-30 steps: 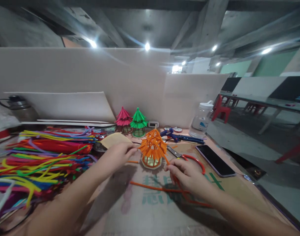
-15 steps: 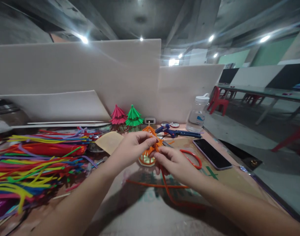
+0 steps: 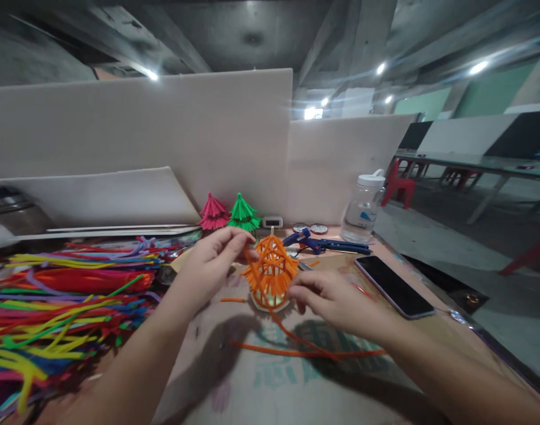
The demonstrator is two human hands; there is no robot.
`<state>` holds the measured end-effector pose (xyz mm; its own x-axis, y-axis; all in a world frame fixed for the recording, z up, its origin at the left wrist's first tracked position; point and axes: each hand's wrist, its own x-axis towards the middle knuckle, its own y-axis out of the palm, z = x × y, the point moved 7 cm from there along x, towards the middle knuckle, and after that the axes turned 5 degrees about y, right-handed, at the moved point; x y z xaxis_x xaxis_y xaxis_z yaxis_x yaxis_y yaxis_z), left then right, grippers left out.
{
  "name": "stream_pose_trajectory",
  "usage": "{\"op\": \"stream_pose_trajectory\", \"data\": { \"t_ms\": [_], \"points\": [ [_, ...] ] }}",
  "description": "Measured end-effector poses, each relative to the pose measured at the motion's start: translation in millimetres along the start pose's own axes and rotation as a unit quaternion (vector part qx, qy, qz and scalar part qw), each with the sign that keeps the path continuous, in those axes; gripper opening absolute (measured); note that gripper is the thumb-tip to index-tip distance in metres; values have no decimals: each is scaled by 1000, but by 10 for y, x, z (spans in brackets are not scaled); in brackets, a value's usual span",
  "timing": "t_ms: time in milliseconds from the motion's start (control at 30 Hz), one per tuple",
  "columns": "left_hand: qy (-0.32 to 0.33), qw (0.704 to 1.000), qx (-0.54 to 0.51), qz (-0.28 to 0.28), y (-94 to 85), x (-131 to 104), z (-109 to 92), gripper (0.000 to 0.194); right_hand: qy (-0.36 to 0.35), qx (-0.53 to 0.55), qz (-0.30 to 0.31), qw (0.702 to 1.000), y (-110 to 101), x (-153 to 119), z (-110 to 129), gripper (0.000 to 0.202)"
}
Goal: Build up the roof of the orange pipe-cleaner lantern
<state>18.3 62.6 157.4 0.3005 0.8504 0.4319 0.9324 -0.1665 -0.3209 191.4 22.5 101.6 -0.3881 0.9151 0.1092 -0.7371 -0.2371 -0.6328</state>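
Observation:
An orange pavilion-like model (image 3: 275,265) made of fuzzy stems stands upright at the centre, on a pale base. My left hand (image 3: 228,248) is at its left, thumb and fingers pinched on an orange stem (image 3: 292,335) that runs down across the model's front to the table. To the model's lower right is my right hand (image 3: 312,292), its fingers curled and close to the model's edge; whatever its fingertips hold, if anything, is hidden. Another orange stem (image 3: 270,352) lies across the board in front.
Bundles of coloured stems (image 3: 75,307) cover the left side. Behind stand a pink model (image 3: 214,212) and a green model (image 3: 243,213). A blue glue gun (image 3: 305,241), a water bottle (image 3: 363,206) and a phone (image 3: 393,286) are at the right.
My hands have moved apart, the left one to the left with the orange stem, the right one slightly down and right. The orange model now shows between them. The view has shifted slightly.

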Motion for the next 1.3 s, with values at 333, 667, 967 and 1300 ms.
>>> {"op": "stream_pose_trajectory", "data": {
  "t_ms": [333, 667, 967, 1300],
  "points": [
    [-65, 967, 244, 45, -128, 121, 435, 48, 72, -80, -231, 967, -619, 438, -1264, 30],
    [-34, 957, 251, 141, 150, 70, 634, 63, 86, -67, -170, 979, -504, 874, -1497, 37],
    [-69, 958, 241, 140, 218, 69, 726, 64, 205, -69, -178, 960, -366, 1201, -1837, 33],
    [-36, 948, 285, 140, 234, 46, 661, 63, 194, 75, -223, 952, -586, 812, -1636, 25]
  ]
}}
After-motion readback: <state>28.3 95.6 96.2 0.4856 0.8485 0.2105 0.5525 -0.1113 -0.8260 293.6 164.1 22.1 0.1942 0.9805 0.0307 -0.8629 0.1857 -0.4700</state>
